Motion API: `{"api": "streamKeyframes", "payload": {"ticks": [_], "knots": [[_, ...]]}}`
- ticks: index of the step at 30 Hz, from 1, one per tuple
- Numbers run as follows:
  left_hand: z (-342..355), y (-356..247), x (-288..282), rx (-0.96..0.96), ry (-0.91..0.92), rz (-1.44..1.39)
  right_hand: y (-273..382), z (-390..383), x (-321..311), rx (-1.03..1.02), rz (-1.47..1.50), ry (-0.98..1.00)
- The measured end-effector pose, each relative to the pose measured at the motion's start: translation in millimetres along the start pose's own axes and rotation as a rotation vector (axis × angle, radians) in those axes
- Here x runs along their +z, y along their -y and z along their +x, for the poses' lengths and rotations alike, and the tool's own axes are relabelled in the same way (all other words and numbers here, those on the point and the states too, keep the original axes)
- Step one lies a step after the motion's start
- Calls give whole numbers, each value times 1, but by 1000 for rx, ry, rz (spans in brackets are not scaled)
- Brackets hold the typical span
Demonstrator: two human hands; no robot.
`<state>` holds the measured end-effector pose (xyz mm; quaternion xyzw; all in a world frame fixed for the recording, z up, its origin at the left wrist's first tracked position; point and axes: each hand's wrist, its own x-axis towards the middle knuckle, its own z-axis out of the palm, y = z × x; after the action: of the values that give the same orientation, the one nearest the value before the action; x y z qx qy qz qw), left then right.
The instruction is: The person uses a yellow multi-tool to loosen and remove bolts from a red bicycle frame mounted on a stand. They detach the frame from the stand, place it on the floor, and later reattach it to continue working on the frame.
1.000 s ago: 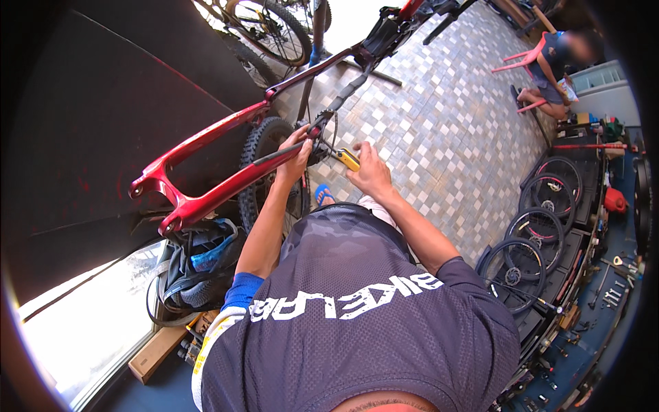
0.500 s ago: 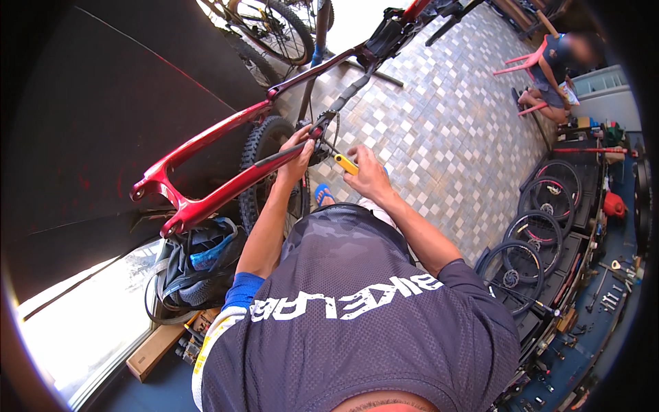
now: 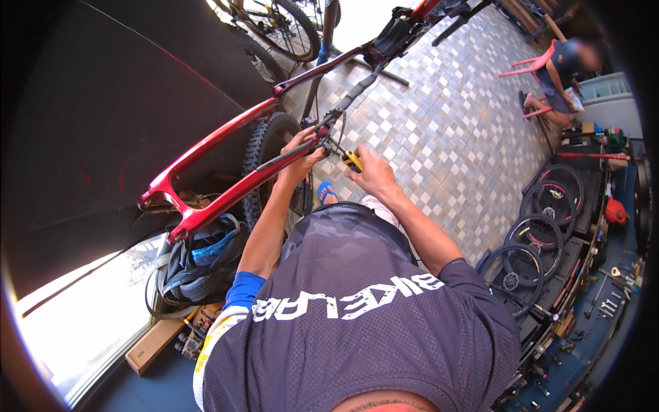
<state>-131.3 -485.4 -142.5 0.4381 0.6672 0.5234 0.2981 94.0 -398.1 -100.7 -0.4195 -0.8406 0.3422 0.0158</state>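
A red bicycle frame (image 3: 226, 208) slants across the left half of the view, up on a stand, with its rear end toward me. Around the lower rear tube, near the crank area, my left hand (image 3: 301, 156) is closed. A chainring (image 3: 335, 122) shows just beyond those fingers. My right hand (image 3: 374, 173) grips a screwdriver-like tool with a yellow and black handle (image 3: 352, 161). Its thin shaft points up and left at the crank area; its tip is too small to make out.
Behind the frame stands a knobby tyre (image 3: 257, 147), and a black bag (image 3: 195, 264) lies below it. Several wheels (image 3: 542, 230) lie at right beside a blue bench (image 3: 597, 350) with tools. A person (image 3: 566, 79) sits on a pink chair (image 3: 532, 66) at far right.
The right hand has turned the yellow-handled tool, so more black shows on its handle. The left hand stays on the frame, which sits slightly farther right in view.
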Motion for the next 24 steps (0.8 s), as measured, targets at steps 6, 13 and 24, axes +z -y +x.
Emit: {"api": "streamKeyframes", "payload": {"ticks": [6,13,24], "knots": [[11,-34,-12,-16,94,199,-3,2,0,74,-52,-125],[14,-38,-18,100,113,280,-32,19,-4,334,741,377],[18,-33,-18,64,133,290,6,2,1,34,-84,52]]}}
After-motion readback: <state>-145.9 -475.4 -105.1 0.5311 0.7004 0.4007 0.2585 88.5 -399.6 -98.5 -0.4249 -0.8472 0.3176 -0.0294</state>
